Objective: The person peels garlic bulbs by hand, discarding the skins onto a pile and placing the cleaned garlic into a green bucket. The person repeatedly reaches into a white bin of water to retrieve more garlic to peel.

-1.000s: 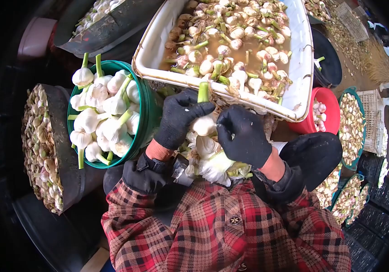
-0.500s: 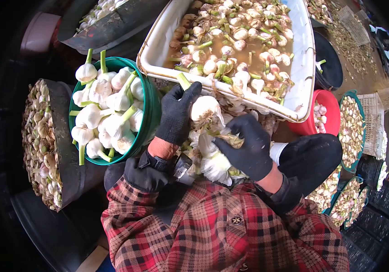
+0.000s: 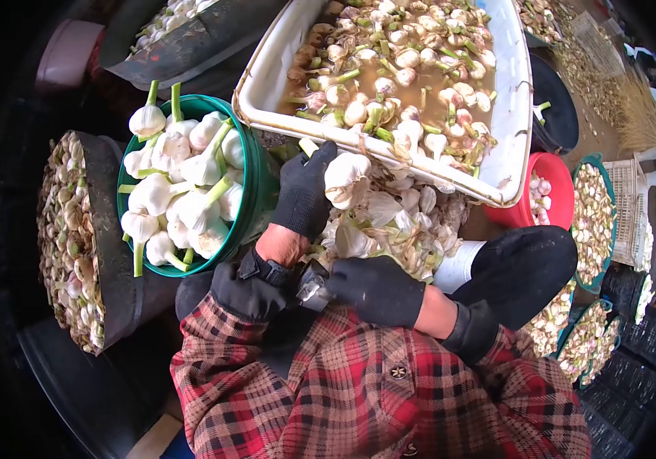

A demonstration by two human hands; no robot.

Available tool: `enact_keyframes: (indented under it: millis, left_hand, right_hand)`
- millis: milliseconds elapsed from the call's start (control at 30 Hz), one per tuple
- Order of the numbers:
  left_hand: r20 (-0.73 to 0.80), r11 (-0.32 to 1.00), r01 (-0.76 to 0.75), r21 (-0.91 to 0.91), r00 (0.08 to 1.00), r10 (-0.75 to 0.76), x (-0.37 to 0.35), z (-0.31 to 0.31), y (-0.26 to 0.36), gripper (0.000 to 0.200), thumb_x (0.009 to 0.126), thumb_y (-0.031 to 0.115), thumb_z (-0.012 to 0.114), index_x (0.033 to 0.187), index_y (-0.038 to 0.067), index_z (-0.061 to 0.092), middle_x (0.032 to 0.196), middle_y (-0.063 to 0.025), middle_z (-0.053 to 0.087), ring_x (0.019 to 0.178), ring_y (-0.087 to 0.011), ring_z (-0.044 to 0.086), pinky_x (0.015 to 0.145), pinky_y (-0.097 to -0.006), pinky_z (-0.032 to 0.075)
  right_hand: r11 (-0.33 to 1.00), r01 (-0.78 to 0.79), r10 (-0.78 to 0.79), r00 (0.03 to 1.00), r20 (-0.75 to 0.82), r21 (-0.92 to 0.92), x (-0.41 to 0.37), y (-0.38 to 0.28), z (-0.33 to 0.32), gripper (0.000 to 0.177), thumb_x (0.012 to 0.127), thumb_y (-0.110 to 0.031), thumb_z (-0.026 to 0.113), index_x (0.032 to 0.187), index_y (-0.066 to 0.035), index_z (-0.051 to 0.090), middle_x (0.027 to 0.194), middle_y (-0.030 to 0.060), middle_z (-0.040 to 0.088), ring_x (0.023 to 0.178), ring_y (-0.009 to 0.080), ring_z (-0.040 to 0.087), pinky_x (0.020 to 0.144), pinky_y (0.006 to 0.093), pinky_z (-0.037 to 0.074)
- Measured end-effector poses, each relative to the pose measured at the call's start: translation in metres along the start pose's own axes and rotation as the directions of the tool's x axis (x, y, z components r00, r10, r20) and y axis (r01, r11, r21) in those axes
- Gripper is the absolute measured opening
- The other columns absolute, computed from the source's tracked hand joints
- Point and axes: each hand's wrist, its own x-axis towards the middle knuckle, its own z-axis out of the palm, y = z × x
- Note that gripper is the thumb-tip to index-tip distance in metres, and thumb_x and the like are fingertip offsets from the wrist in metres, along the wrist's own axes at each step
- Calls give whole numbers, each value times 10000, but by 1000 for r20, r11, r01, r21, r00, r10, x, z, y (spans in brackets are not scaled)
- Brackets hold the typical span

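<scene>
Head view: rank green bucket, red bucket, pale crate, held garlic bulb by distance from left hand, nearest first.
From the left hand:
1. Held garlic bulb, in its grip
2. Green bucket, left
3. Red bucket, right
4. Pale crate, far right

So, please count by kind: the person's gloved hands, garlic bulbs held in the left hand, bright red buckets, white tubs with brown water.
Left gloved hand and right gloved hand: 2
Held garlic bulb: 1
Bright red bucket: 1
White tub: 1
Total: 5
</scene>
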Motion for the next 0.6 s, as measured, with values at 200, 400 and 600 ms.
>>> enact_keyframes:
  millis: [200, 400, 600]
  left_hand:
    - [-227, 967, 46, -249, 968, -104, -2, 7, 24, 230, 898, 151, 618, 1034, -34, 635, 893, -103, 676, 747, -136, 640, 636, -289, 504]
    - [-349, 899, 225, -375, 864, -362, -2, 16, 42, 242, 896, 174, 647, 933, -65, 644, 806, -71, 677, 702, -100, 580, 610, -275, 467]
    - [-219, 815, 290, -501, 869, -444, -8, 17, 49, 185, 901, 130, 632, 889, -53, 609, 777, -51, 656, 687, -80, 558, 594, -275, 457]
  right_hand:
    - [946, -317, 301, 772, -560, 70, 9, -2, -35, 193, 771, -114, 693, 946, -79, 621, 820, 79, 617, 681, 253, 638, 573, 356, 498]
    - [899, -437, 325, 671, -666, -2, 29, 11, -36, 202, 785, -198, 722, 799, -72, 564, 693, 107, 584, 609, 303, 613, 534, 380, 480]
    - [937, -347, 223, 697, -682, -48, 19, 17, -39, 116, 753, -102, 659, 734, -74, 548, 659, 113, 553, 605, 334, 593, 527, 407, 471]
